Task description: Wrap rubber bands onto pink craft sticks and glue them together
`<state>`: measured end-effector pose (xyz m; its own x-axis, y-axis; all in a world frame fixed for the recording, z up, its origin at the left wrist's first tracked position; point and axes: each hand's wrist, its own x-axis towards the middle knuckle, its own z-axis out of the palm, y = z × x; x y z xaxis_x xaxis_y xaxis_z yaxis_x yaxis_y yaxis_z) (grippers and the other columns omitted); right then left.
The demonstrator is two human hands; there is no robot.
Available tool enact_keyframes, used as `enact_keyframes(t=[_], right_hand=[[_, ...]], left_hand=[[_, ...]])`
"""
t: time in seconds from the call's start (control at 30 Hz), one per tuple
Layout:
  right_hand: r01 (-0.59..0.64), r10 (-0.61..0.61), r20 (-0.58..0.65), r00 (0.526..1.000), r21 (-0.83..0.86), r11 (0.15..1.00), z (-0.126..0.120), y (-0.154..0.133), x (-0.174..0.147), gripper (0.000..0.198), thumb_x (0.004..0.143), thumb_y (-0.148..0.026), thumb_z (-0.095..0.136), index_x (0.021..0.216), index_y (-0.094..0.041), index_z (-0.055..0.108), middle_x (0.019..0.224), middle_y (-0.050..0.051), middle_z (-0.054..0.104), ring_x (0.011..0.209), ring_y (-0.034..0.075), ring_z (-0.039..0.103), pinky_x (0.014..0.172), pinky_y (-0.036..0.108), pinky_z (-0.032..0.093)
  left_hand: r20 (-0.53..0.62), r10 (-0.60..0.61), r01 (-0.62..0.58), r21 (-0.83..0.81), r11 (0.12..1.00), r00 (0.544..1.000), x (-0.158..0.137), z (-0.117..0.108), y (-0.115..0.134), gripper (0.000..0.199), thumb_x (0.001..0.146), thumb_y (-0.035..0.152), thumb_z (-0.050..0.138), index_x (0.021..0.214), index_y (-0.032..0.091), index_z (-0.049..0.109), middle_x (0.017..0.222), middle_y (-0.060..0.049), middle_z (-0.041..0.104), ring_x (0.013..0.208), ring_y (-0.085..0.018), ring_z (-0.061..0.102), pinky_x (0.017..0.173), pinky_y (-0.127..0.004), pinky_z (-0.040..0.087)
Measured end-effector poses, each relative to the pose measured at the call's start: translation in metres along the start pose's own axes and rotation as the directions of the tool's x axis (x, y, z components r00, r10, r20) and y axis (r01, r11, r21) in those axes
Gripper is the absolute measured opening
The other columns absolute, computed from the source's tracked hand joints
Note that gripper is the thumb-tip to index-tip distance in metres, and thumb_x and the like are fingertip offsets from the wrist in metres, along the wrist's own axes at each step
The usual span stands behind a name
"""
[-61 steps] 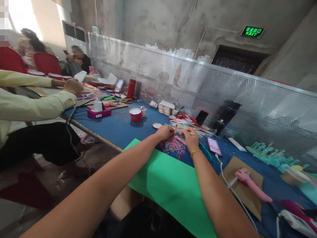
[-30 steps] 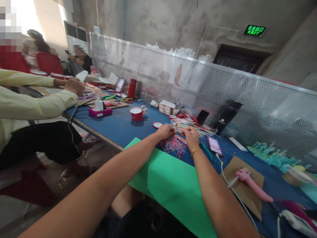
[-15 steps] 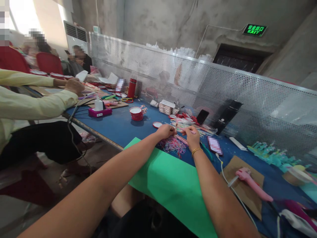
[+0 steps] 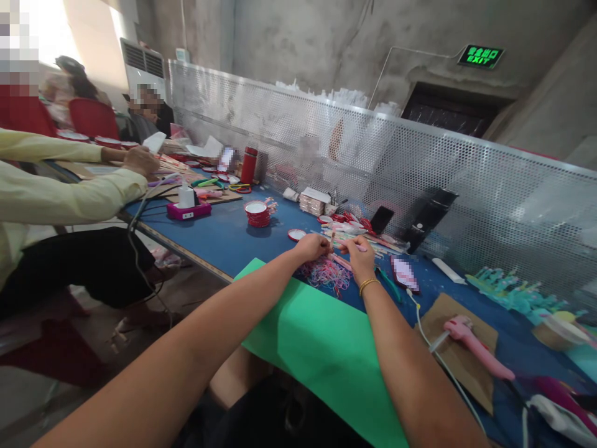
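My left hand (image 4: pixel 313 247) is closed in a pinch above a tangle of pink, blue and purple thin cords (image 4: pixel 326 274). A small brownish piece (image 4: pixel 332 239) stands up at its fingertips, too small to name. Close by on the right, my right hand (image 4: pixel 360 256) grips a slim pink pen-like stick (image 4: pixel 358 247), its tip pointing toward the left fingers. Under my forearms lies a green sheet (image 4: pixel 321 336). Beyond my hands are thin pale sticks (image 4: pixel 345 235) and red-rimmed pieces (image 4: pixel 349 219).
A stack of red-rimmed discs (image 4: pixel 257 214) sits left on the blue table (image 4: pixel 205 239). On the right, a pink glue gun (image 4: pixel 480 348) rests on cardboard (image 4: pixel 443 311) beside a white cable (image 4: pixel 422 323). A co-worker's yellow sleeve (image 4: pixel 69 193) reaches in from the left, near a purple power strip (image 4: pixel 189 211).
My right hand has shifted very slightly to the left, toward my left fingers. My left hand stays in place.
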<state>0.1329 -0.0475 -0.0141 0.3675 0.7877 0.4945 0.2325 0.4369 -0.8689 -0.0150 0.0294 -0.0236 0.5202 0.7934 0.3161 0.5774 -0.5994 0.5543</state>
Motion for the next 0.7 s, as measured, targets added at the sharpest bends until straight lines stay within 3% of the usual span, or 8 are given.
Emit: enact_keyframes(t=[0.2,0.4,0.57,0.7], right_hand=[[-0.014,0.013,-0.072,0.997,-0.013,1.0,-0.0021,0.0018,0.0016,0.014,0.07,-0.031,0.056,0.06,-0.021,0.053,0.056,-0.003,0.064,0.052,0.015,0.058,0.054,0.026,0.047],[0.004,-0.004,0.008,1.0,0.012,1.0,0.0012,-0.0002,0.0002,0.015,0.071,-0.031,0.057,0.06,-0.021,0.053,0.058,-0.002,0.065,0.053,0.015,0.059,0.054,0.026,0.047],[-0.013,0.013,-0.054,0.998,-0.005,1.0,-0.0006,0.0013,0.002,0.014,0.07,-0.031,0.057,0.061,-0.021,0.053,0.057,-0.002,0.065,0.052,0.015,0.059,0.054,0.026,0.046],[-0.005,0.005,-0.016,1.0,0.02,1.0,0.0004,0.0015,0.0011,0.014,0.071,-0.032,0.057,0.061,-0.021,0.053,0.058,-0.002,0.065,0.053,0.015,0.059,0.055,0.027,0.047]], left_hand=[[-0.002,-0.006,0.006,0.002,1.0,1.0,0.0015,0.002,-0.0038,0.033,0.076,0.046,0.058,0.079,0.018,0.076,0.072,-0.002,0.07,0.061,-0.012,0.052,0.054,-0.022,0.031],[0.002,-0.006,0.006,0.003,1.0,1.0,0.0014,0.0008,-0.0012,0.027,0.076,0.037,0.058,0.085,0.019,0.076,0.078,-0.002,0.072,0.066,-0.012,0.055,0.057,-0.021,0.033],[-0.007,0.0,0.0,0.005,1.0,1.0,0.0017,0.0017,-0.0034,0.032,0.076,0.044,0.058,0.08,0.018,0.076,0.071,-0.002,0.069,0.061,-0.012,0.052,0.056,-0.022,0.033],[0.0,0.01,-0.01,-0.001,1.0,1.0,0.0028,0.0022,-0.0042,0.03,0.076,0.042,0.058,0.081,0.019,0.076,0.073,-0.002,0.07,0.065,-0.013,0.054,0.057,-0.022,0.034]])
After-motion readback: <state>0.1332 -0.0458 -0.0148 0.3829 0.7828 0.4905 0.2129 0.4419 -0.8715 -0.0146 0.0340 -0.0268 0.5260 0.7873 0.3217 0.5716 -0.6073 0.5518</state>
